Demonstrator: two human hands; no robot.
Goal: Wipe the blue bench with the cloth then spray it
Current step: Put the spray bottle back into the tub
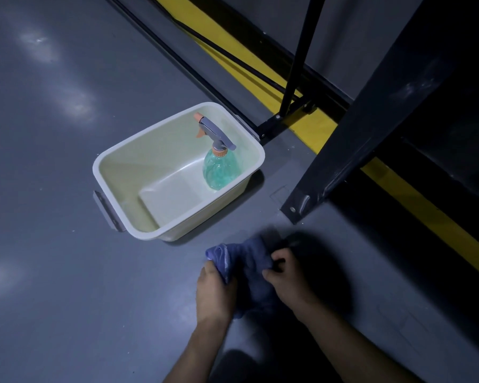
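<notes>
A blue-purple cloth (245, 261) hangs bunched between both my hands, low in the middle of the view above the grey floor. My left hand (215, 293) grips its left side and my right hand (286, 275) pinches its right side. A spray bottle (221, 167) with green liquid, a grey head and an orange nozzle stands upright in the far right corner of a cream plastic tub (116, 167) on the floor, ahead of my hands. A dark blue slanted bench part (371, 114) rises at the right, its foot just beyond my right hand.
A black metal frame with an upright pole (296, 64) stands behind the tub. A yellow floor stripe (415, 189) runs diagonally along the right. The grey floor (53, 244) spreads out to the left. The tub has grey handles at its ends.
</notes>
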